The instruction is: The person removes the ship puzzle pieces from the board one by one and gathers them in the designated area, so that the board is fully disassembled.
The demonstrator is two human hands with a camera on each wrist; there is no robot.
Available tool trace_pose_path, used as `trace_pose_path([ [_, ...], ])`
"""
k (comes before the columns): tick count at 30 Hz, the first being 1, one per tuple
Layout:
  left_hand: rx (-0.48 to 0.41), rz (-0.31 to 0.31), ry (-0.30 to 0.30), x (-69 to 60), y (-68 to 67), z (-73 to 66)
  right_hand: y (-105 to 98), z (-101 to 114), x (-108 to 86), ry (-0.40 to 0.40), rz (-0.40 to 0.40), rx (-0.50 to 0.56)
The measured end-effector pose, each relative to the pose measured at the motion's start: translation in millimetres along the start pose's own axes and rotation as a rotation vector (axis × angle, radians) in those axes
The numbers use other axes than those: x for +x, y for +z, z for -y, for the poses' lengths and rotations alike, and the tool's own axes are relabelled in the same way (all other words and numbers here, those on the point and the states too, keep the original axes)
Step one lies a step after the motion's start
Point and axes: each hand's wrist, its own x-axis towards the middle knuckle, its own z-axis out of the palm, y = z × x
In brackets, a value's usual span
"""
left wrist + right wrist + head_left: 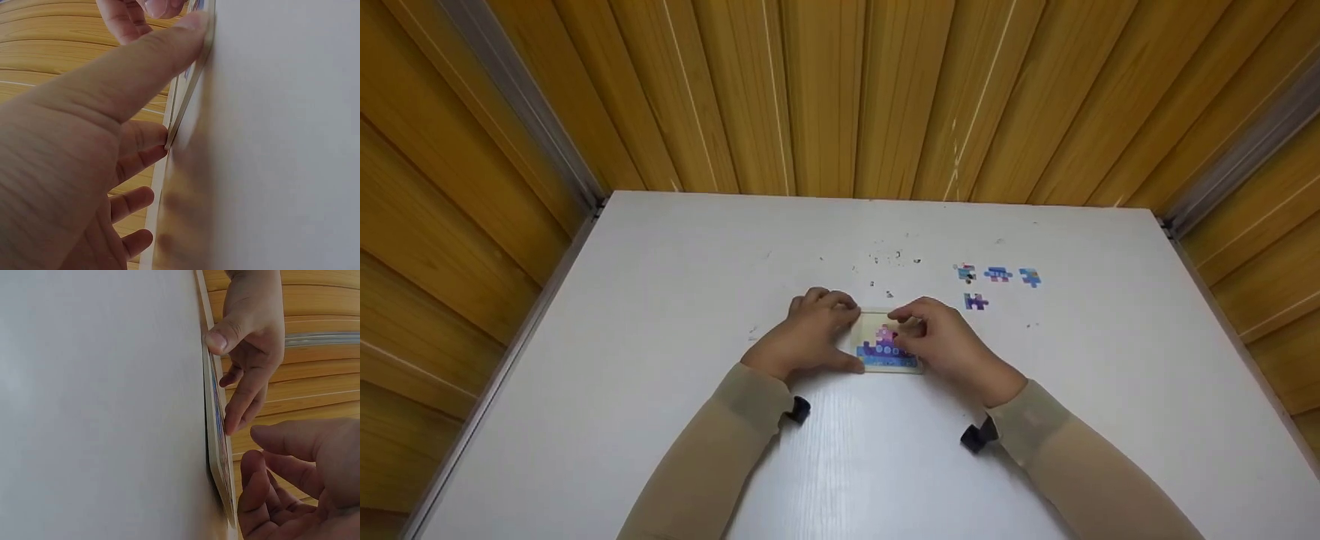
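A small jigsaw tray (892, 370) with a pale rim lies mid-table, partly filled with a purple and pink boat picture (883, 349) on blue water. My left hand (808, 334) holds its left side, thumb at the near corner and index finger at the far one. In the left wrist view the thumb (163, 56) presses on the tray's edge. Over the right part of the tray is my right hand (952, 345), fingers bent. The right wrist view shows its thumb (281, 439) apart from the fingertips, with no piece visible between them. The hand hides the tray's right side.
Several loose jigsaw pieces lie right of and beyond the tray, among them a blue one (998, 274), a blue and orange one (1030, 277) and a purple one (976, 301). Small dark marks dot the white table (697, 262). Wood-look panels (825, 97) stand behind.
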Motion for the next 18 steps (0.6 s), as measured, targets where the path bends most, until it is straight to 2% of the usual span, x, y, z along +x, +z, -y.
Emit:
trace_pose_path([
  [11,-0.016,0.009,-0.007,-2.1,-1.7,-0.7,15.6,-0.2,2.0,-0.035,-0.001,-0.154],
  [18,-0.013,0.013,-0.012,-1.6,-1.1,-1.0,15.7,-3.8,3.3,-0.042,-0.006,-0.179],
])
